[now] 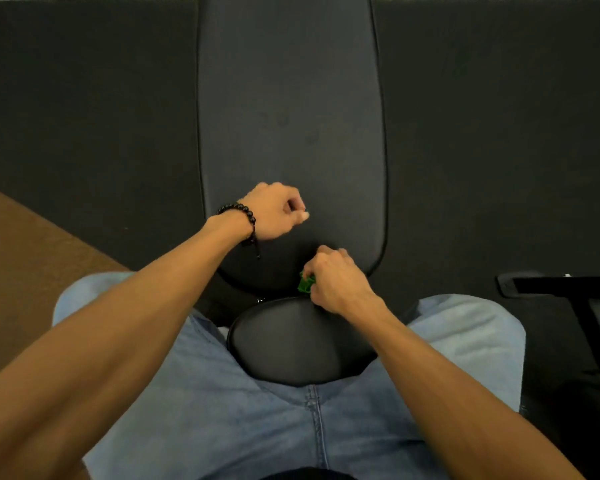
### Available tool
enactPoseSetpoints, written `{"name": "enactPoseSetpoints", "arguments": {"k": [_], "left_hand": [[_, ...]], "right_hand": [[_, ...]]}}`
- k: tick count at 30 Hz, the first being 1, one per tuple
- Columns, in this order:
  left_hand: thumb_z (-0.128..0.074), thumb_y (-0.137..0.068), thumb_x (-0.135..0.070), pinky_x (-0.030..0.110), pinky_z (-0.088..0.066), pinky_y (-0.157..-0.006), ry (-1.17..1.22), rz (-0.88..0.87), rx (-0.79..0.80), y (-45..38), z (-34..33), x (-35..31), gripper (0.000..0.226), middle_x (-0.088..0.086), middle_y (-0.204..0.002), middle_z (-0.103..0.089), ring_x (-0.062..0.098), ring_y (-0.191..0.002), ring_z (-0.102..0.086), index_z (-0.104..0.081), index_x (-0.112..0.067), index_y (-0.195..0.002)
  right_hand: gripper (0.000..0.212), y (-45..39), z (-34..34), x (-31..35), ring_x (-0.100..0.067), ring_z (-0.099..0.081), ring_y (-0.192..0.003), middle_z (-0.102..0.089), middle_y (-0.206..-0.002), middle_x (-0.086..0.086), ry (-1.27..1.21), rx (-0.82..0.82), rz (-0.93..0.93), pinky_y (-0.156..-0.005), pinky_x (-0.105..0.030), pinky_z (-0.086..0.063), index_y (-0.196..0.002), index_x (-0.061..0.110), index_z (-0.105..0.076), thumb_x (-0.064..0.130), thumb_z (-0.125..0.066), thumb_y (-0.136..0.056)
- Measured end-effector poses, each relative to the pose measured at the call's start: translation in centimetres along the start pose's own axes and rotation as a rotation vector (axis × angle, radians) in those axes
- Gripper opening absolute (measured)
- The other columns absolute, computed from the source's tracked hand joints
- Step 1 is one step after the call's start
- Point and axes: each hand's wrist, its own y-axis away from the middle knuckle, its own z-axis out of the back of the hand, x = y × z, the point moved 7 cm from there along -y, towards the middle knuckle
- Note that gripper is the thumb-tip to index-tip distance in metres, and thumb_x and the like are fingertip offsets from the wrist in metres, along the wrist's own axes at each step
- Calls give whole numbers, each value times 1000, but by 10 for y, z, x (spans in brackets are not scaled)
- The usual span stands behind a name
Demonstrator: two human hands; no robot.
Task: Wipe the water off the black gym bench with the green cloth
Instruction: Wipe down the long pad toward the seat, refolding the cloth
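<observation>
Head view: right hand pinches the bunched green cloth at the near end of the black bench surface, left hand curled and holding nothing, so I'd unfold it first, then sweep up toward those faint droplets.

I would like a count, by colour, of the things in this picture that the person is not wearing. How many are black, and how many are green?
Black: 3 (bench back pad, bench seat pad, metal frame at right)
Green: 1 (green cloth, bunched in the grip of the right hand)
Total: 4
</observation>
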Motion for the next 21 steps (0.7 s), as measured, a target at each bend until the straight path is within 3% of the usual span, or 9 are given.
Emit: {"name": "enactPoseSetpoints", "arguments": {"k": [2,5,8,10,12,14,17,21], "left_hand": [[-57,-98,-26,36,-59,-71,90,74,214,11,-26,16,18,-1,-89,-73,17,-78,-72,-69,-16,-105],[-49,-101,-22,36,-59,-69,172,125,297,20,-40,32,20,3,-94,-73,16,-84,-72,-69,-19,-98],[-50,-99,-46,38,-56,-85,415,202,323,27,-41,42,30,2,-104,-72,17,-96,-69,-70,-22,-99],[-58,-89,-57,38,-56,-89,614,236,355,33,-42,40,42,1,-110,-72,17,-100,-69,-70,-22,-108],[-70,-77,-52,41,-56,-91,789,217,381,34,-46,27,50,3,-109,-72,19,-101,-69,-66,-18,-114],[-80,-69,-45,43,-55,-90,881,198,416,33,-52,18,55,2,-103,-71,17,-99,-67,-63,-19,-115],[-88,-65,-40,37,-52,-84,916,164,514,33,-62,7,62,1,-109,-70,15,-102,-65,-61,-24,-118],[-77,-80,-24,34,-57,-83,978,133,518,30,-65,-13,44,8,-109,-73,20,-98,-70,-65,-9,-119]], "right_hand": [[39,-10,-8,32,-37,-49,-112,-53,-125,-10,-6,-12,102,-94,-49,-49,-121,21,-70,7,-62,-86],[38,-19,-14,49,-32,-55,-112,-58,-131,-8,-158,-42,201,-96,-40,-49,-119,22,-73,8,-65,-84],[30,-21,2,11,-15,-65,-91,-73,-102,-4,-660,-125,12,-83,-28,-49,-106,20,-78,6,-75,-78],[26,-15,9,-16,-18,-67,-85,-71,-89,-5,-1105,-106,-104,-80,-37,-56,-103,15,-76,0,-75,-81],[23,-6,13,-29,-26,-68,-90,-67,-93,-11,-1409,-35,-147,-82,-48,-59,-106,12,-71,-1,-70,-87],[24,0,17,-34,-27,-68,-93,-67,-101,-14,-1532,3,-128,-79,-47,-59,-114,9,-67,1,-64,-92],[21,5,31,-41,-21,-71,-88,-73,-100,-8,-1711,-34,-112,-71,-37,-59,-115,12,-65,6,-54,-98],[21,8,46,-54,-20,-71,-85,-75,-98,-9,-1593,-104,-221,-72,-35,-57,-104,15,-71,20,-51,-103]]}}
